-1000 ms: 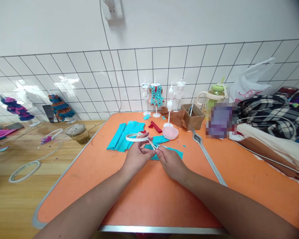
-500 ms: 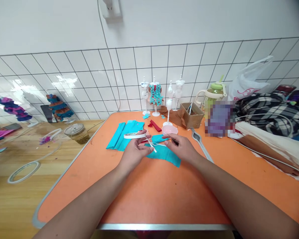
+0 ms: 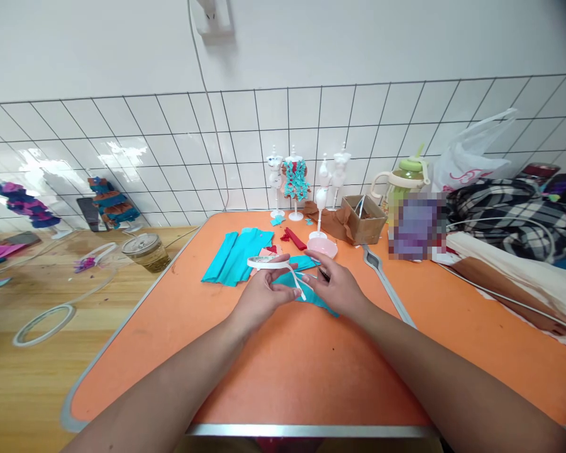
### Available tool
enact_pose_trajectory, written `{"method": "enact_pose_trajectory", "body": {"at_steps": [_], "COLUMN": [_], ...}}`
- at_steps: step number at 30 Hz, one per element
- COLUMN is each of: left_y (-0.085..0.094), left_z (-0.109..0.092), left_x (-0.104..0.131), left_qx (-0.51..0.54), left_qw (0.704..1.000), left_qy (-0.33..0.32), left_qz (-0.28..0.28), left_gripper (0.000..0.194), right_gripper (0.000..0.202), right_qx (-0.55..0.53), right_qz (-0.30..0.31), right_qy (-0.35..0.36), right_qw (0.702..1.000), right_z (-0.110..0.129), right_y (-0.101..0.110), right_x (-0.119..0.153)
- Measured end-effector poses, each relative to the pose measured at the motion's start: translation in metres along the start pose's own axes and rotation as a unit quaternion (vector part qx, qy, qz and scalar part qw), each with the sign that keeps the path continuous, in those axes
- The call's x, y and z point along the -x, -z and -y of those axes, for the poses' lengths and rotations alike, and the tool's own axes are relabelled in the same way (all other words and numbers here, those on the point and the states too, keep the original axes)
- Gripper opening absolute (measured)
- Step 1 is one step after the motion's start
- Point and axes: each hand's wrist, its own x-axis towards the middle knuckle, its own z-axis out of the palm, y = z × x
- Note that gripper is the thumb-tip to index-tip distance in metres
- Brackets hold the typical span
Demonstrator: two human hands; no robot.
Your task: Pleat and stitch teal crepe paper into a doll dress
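Observation:
My left hand [image 3: 264, 292] is closed on a roll of white tape [image 3: 259, 262], whose loose strip hangs down past the fingers. Just right of it, my right hand [image 3: 337, 286] has its fingers curled round a small dark object [image 3: 324, 274], too small to name. Beneath both hands lies turquoise crepe paper [image 3: 318, 301], partly hidden by them. A larger turquoise sheet [image 3: 240, 255] is spread on the orange table [image 3: 264, 371] to the left. Behind the hands sit a pink dish [image 3: 321, 246] and a red paper strip [image 3: 296, 239].
White mini mannequins stand at the back, one dressed in turquoise and red [image 3: 295, 179]. A cardboard box [image 3: 364, 220], a green-lidded bottle [image 3: 408, 173] and plaid cloth [image 3: 504, 211] are on the right. A glass jar [image 3: 146, 253] and another tape roll [image 3: 44, 325] are left.
My left hand and the tape roll have moved slightly right, closer to my right hand. My right hand has shifted slightly left, and the loose strip now hangs longer between the hands.

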Motion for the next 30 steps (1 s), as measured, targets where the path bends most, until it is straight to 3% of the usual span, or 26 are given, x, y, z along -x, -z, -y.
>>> {"method": "enact_pose_trajectory", "body": {"at_steps": [3,6,11,30], "left_y": [0.005,0.009,0.005,-0.004], "left_z": [0.000,-0.002,-0.004,-0.006], "left_x": [-0.006,-0.009,-0.004,0.002], "left_qx": [-0.024,-0.058,-0.087,-0.086], "left_qw": [0.998,0.994,0.992,0.994], "left_qy": [-0.030,-0.043,-0.039,-0.041], "left_qz": [-0.056,-0.088,-0.078,-0.045], "left_gripper": [0.078,0.082,0.082,0.084], "right_gripper": [0.034,0.033,0.033,0.030], "right_qx": [-0.001,0.039,0.090,0.020], "right_qz": [-0.010,0.042,0.129,0.103], "right_qy": [-0.005,0.008,-0.001,0.018], "right_qw": [1.000,0.998,0.987,0.994], "right_z": [0.008,0.018,0.019,0.011], "right_y": [0.004,0.003,-0.011,-0.026], "right_x": [0.006,0.015,0.021,0.020]}}
